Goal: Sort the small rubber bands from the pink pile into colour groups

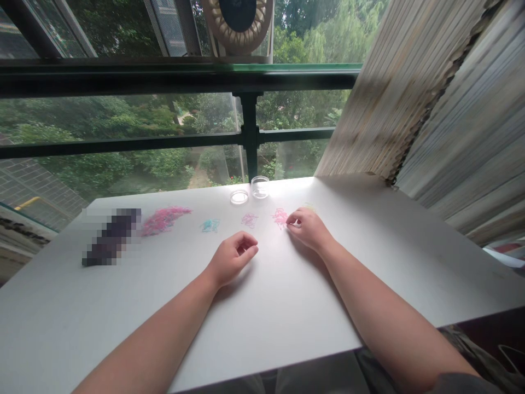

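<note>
My right hand (307, 227) is at the right edge of a bright pink pile (279, 216) of small thin pieces, thumb and fingertips pinched together; anything between them is too small to make out. My left hand (233, 257) hovers over the white table, its fingers curled and the thumb near the fingertips. Beyond it lies a small pale purple-pink pile (249, 220), and a blue pile (210, 225) is to the left. A larger mixed pink pile (166, 220) spreads farther left. Partly behind my right hand is a pale yellow pile (308, 207).
A clear round container (260, 187) and a clear lid (239, 197) stand at the back of the white table (262, 328). A blurred-out dark object (112, 238) lies at the left. Behind are a railing, a fan (238, 24) and curtains (369, 98).
</note>
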Demonstrator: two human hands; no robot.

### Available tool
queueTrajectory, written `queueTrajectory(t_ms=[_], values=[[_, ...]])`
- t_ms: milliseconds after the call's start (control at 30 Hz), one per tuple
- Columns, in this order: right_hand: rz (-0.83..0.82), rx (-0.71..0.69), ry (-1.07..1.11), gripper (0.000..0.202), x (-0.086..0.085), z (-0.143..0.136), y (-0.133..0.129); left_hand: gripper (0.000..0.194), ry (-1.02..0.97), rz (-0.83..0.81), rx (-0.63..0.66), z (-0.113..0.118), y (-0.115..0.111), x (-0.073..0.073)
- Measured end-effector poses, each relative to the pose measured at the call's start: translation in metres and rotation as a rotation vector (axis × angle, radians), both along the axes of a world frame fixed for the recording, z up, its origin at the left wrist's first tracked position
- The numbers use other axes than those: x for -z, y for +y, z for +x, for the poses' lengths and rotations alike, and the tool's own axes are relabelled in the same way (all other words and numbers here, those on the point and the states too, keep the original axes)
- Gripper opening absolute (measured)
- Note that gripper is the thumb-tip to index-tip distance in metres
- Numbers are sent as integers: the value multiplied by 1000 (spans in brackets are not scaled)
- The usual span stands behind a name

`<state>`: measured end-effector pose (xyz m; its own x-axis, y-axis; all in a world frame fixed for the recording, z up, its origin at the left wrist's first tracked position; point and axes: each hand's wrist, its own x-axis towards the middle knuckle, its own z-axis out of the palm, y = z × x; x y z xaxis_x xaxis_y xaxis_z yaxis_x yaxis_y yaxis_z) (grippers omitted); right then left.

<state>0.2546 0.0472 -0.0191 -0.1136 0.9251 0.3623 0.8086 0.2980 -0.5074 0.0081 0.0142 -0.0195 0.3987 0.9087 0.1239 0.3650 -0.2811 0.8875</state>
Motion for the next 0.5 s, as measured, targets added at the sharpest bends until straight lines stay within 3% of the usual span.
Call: queueTrajectory(t_ms=[500], values=[[-36,35,66,23,-2,-1,-1,18,-13,-5,-15,1,-2,-3]])
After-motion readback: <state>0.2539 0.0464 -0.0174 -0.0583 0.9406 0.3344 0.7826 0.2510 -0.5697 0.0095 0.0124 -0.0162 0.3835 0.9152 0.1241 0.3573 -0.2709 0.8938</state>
